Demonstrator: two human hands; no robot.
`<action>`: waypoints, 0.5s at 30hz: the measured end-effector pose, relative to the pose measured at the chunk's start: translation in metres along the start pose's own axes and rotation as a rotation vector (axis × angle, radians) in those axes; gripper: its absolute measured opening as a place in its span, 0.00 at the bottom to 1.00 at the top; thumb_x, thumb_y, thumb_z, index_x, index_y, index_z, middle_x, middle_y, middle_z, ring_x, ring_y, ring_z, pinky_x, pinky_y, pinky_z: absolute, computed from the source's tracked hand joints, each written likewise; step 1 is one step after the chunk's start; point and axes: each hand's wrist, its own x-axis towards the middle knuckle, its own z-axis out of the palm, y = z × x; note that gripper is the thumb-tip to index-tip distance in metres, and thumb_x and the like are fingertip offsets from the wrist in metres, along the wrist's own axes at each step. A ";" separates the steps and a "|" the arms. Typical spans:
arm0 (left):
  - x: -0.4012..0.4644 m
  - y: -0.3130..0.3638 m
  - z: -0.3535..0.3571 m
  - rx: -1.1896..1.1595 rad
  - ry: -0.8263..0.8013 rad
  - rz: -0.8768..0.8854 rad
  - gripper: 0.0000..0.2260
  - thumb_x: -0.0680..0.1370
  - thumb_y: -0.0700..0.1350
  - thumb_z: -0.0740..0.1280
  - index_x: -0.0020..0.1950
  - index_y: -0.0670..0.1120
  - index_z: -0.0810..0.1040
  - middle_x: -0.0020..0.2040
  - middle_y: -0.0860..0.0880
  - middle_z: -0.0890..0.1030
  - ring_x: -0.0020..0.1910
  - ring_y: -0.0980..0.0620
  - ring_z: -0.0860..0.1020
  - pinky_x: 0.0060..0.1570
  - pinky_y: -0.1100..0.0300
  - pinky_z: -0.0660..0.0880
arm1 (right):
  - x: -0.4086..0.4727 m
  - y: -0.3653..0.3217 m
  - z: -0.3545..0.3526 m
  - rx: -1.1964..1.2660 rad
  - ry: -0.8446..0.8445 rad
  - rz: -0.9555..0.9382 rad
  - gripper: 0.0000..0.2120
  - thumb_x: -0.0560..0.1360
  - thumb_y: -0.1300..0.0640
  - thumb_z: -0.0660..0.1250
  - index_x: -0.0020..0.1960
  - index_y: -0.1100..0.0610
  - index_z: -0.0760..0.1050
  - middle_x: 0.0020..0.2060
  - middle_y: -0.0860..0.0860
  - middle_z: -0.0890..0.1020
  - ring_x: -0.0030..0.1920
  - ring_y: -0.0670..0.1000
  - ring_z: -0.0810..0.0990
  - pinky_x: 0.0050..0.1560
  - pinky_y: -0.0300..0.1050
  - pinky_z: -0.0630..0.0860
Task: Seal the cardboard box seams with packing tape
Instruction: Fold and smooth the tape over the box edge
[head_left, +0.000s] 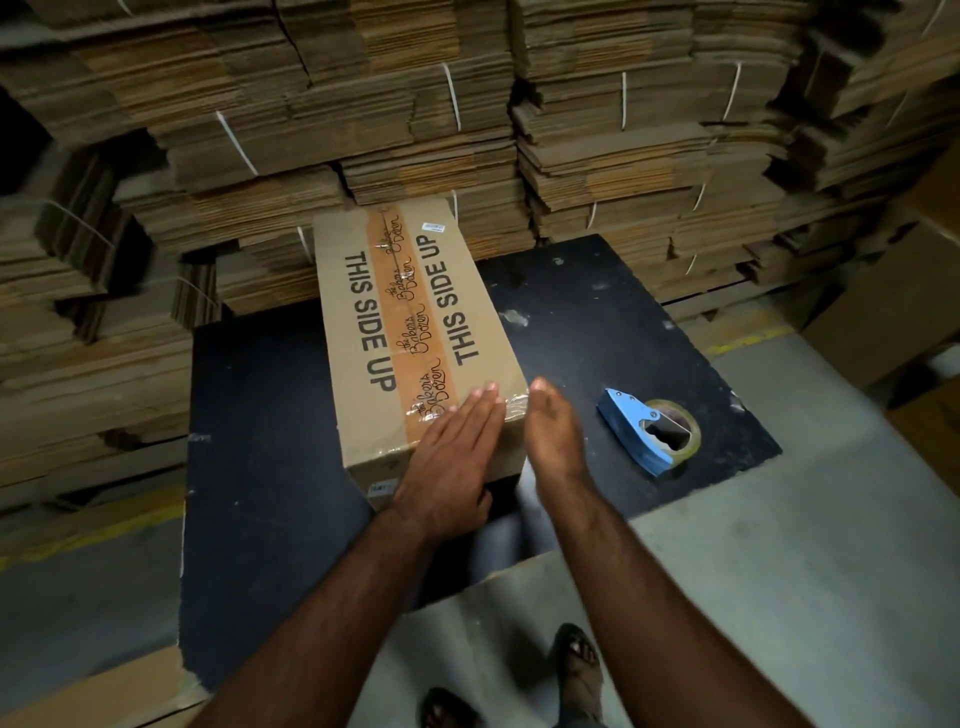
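A long cardboard box (358, 312) printed "THIS SIDE UP" lies on a dark table (260, 415). A strip of printed brown tape (410, 312) runs down its top centre seam, and clear tape (511, 401) wraps over the near edge. My left hand (447, 457) lies flat with straight fingers on the box's near end, over the tape. My right hand (553, 431) is open, fingers straight, just beside the box's near right corner. A blue tape dispenser (641, 436) with a tape roll lies on the table to the right.
Tall stacks of flattened cardboard (415, 130) bundled with white straps rise behind and to the left of the table. More boxes (893, 322) stand at the right. The floor (805, 571) is grey concrete, and my sandalled feet (576, 670) show below.
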 end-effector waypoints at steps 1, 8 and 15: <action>0.000 0.000 0.000 0.001 -0.003 -0.002 0.49 0.68 0.46 0.69 0.82 0.43 0.43 0.82 0.46 0.41 0.80 0.50 0.41 0.77 0.54 0.38 | -0.008 0.002 0.006 -0.013 0.004 -0.014 0.17 0.84 0.49 0.54 0.62 0.54 0.77 0.54 0.49 0.81 0.55 0.51 0.79 0.61 0.49 0.76; 0.000 0.002 -0.001 0.009 -0.001 -0.010 0.50 0.68 0.46 0.70 0.82 0.43 0.44 0.82 0.45 0.42 0.81 0.50 0.41 0.77 0.55 0.37 | 0.019 0.001 0.001 0.015 -0.116 0.074 0.22 0.82 0.41 0.53 0.55 0.54 0.80 0.49 0.50 0.85 0.51 0.52 0.84 0.56 0.54 0.80; 0.001 0.004 -0.003 -0.037 -0.011 -0.034 0.46 0.73 0.47 0.68 0.82 0.45 0.41 0.82 0.47 0.39 0.80 0.51 0.38 0.79 0.52 0.39 | -0.005 0.005 0.010 -0.120 -0.005 -0.048 0.17 0.83 0.47 0.56 0.64 0.53 0.78 0.57 0.51 0.83 0.54 0.52 0.81 0.59 0.53 0.79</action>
